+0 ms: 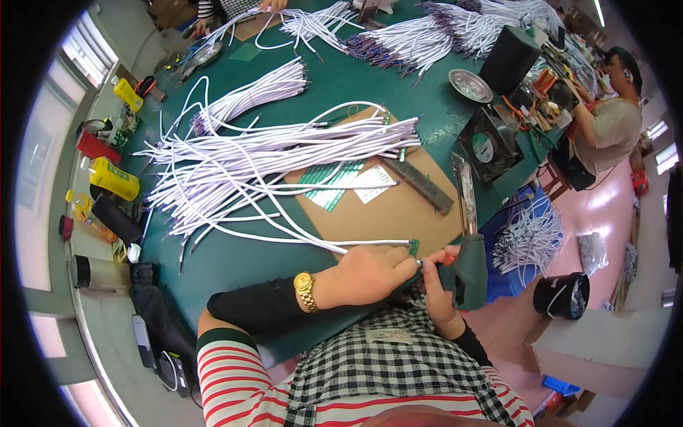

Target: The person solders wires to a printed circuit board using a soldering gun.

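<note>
My left hand (377,274), with a gold watch on its wrist, is closed on a white cable (306,235) near the table's front edge. A small green circuit board (414,247) sits at a cable end just beyond its fingers. The thumb and forefinger of my right hand (435,281) come together at a cable's dark tip (420,262), beside the left fingertips. A dark green tool with a handle and long metal barrel (469,270) overlaps my right hand. Whether the other right fingers touch it is hidden.
White cables (235,160) spread across a brown board (341,217) with a dark metal bar (420,186). A fan (489,142) and a metal dish (470,85) stand to the right. A blue bin (509,281) holds cables beside the table. Bottles (114,178) line the left. Other people work opposite and right.
</note>
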`<state>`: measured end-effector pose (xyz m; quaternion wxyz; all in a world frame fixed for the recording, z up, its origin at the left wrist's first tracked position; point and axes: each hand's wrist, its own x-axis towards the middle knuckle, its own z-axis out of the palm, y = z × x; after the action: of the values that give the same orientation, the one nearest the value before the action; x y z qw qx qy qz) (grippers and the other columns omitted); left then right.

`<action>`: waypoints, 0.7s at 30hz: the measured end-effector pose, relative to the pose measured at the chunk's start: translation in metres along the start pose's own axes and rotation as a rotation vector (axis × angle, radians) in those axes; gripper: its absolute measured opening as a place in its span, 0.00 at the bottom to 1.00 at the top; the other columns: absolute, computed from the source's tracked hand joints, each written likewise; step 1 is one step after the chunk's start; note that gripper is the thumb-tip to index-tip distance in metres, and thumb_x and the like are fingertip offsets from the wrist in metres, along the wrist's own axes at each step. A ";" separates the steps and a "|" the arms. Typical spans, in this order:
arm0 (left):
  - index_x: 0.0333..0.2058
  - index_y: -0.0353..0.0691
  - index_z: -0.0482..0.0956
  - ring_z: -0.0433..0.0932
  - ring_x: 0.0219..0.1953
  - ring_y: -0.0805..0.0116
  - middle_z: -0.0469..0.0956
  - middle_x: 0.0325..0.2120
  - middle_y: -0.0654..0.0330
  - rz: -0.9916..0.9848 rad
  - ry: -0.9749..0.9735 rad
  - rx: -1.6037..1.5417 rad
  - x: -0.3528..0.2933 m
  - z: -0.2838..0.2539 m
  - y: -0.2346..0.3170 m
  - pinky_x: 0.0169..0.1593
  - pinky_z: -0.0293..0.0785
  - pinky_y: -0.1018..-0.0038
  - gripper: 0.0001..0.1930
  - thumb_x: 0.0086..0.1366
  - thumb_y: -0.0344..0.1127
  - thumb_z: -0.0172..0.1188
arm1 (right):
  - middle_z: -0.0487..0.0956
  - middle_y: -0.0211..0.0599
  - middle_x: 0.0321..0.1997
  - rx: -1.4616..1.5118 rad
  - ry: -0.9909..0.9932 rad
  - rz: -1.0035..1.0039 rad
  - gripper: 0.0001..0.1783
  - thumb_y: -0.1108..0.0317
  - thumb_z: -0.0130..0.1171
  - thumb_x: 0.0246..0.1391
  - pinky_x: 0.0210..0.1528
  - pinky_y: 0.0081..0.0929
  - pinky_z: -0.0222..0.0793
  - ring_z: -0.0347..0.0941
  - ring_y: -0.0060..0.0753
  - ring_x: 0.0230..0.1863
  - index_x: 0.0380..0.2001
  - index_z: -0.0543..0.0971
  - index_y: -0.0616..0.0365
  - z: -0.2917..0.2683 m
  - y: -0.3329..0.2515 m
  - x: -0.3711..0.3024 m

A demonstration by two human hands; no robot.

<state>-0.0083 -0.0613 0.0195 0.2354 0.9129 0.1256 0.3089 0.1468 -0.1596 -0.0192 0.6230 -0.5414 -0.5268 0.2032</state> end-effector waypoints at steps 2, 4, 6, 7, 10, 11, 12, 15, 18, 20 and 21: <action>0.28 0.39 0.71 0.72 0.21 0.57 0.70 0.21 0.58 0.029 -0.037 0.110 0.000 -0.001 0.002 0.24 0.69 0.65 0.08 0.49 0.29 0.61 | 0.74 0.35 0.31 0.122 0.053 0.149 0.23 0.82 0.56 0.50 0.35 0.21 0.66 0.69 0.22 0.31 0.49 0.62 0.62 0.004 0.000 -0.001; 0.27 0.39 0.67 0.75 0.24 0.55 0.71 0.22 0.57 -0.036 -0.018 0.005 0.001 0.000 0.003 0.25 0.70 0.63 0.06 0.54 0.32 0.55 | 0.73 0.35 0.31 0.195 0.072 0.215 0.23 0.82 0.55 0.51 0.35 0.20 0.65 0.68 0.22 0.31 0.49 0.61 0.61 0.005 -0.003 0.001; 0.29 0.40 0.67 0.75 0.24 0.55 0.71 0.23 0.57 -0.062 -0.096 -0.017 0.000 -0.006 -0.001 0.24 0.70 0.63 0.06 0.54 0.33 0.54 | 0.72 0.35 0.30 0.306 0.148 0.299 0.22 0.80 0.53 0.53 0.39 0.22 0.67 0.67 0.22 0.28 0.51 0.61 0.59 0.007 -0.009 0.002; 0.30 0.40 0.68 0.76 0.24 0.54 0.72 0.24 0.57 -0.073 -0.170 -0.033 0.001 -0.010 -0.007 0.23 0.70 0.62 0.07 0.55 0.33 0.54 | 0.72 0.35 0.30 0.301 0.156 0.312 0.22 0.80 0.53 0.53 0.39 0.22 0.67 0.67 0.22 0.28 0.51 0.61 0.59 0.005 -0.008 0.004; 0.33 0.43 0.69 0.76 0.24 0.51 0.74 0.22 0.55 -0.213 -0.294 0.102 0.003 -0.023 -0.024 0.24 0.70 0.61 0.08 0.55 0.35 0.55 | 0.71 0.35 0.25 0.626 0.232 0.429 0.21 0.77 0.51 0.54 0.51 0.38 0.69 0.68 0.24 0.25 0.51 0.62 0.61 -0.003 -0.001 0.004; 0.33 0.43 0.70 0.76 0.24 0.50 0.74 0.22 0.55 -0.308 -0.329 0.172 0.003 -0.021 -0.029 0.25 0.70 0.60 0.08 0.55 0.35 0.56 | 0.71 0.35 0.25 0.612 0.247 0.461 0.21 0.77 0.51 0.54 0.51 0.38 0.69 0.68 0.24 0.25 0.51 0.62 0.61 -0.004 0.004 0.007; 0.31 0.41 0.72 0.75 0.25 0.49 0.74 0.21 0.53 -0.339 -0.323 0.135 0.005 -0.019 -0.028 0.26 0.70 0.61 0.06 0.53 0.32 0.56 | 0.71 0.35 0.24 0.794 0.187 0.474 0.20 0.75 0.50 0.54 0.54 0.40 0.66 0.68 0.24 0.24 0.51 0.62 0.61 -0.006 0.008 0.007; 0.25 0.36 0.74 0.76 0.22 0.54 0.76 0.20 0.52 -0.401 -0.288 0.017 0.008 -0.015 -0.026 0.26 0.71 0.66 0.05 0.52 0.30 0.60 | 0.69 0.35 0.22 0.943 0.091 0.521 0.19 0.68 0.45 0.57 0.64 0.48 0.52 0.65 0.24 0.23 0.51 0.62 0.58 0.000 0.010 0.003; 0.25 0.35 0.75 0.78 0.23 0.57 0.76 0.20 0.53 -0.426 -0.321 -0.010 0.007 -0.010 -0.033 0.26 0.72 0.68 0.05 0.53 0.30 0.61 | 0.69 0.35 0.22 0.908 0.103 0.492 0.18 0.68 0.45 0.57 0.64 0.48 0.51 0.65 0.24 0.23 0.51 0.62 0.57 0.009 0.009 0.006; 0.25 0.38 0.76 0.77 0.24 0.54 0.77 0.20 0.54 -0.486 -0.267 -0.067 0.007 -0.006 -0.036 0.27 0.72 0.63 0.06 0.52 0.34 0.61 | 0.70 0.35 0.22 0.898 0.111 0.490 0.18 0.68 0.45 0.56 0.65 0.48 0.50 0.65 0.24 0.23 0.51 0.63 0.57 0.008 0.011 0.009; 0.25 0.38 0.76 0.77 0.24 0.54 0.77 0.20 0.54 -0.487 -0.275 -0.078 0.006 -0.004 -0.036 0.27 0.72 0.63 0.06 0.52 0.34 0.61 | 0.70 0.35 0.22 0.900 0.104 0.476 0.18 0.68 0.45 0.56 0.65 0.48 0.49 0.65 0.24 0.22 0.50 0.63 0.57 0.008 0.011 0.008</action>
<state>-0.0092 -0.0266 0.0077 0.3525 0.8795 0.2961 0.1209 0.1462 -0.1456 -0.0268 0.7562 -0.3341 -0.2174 0.5189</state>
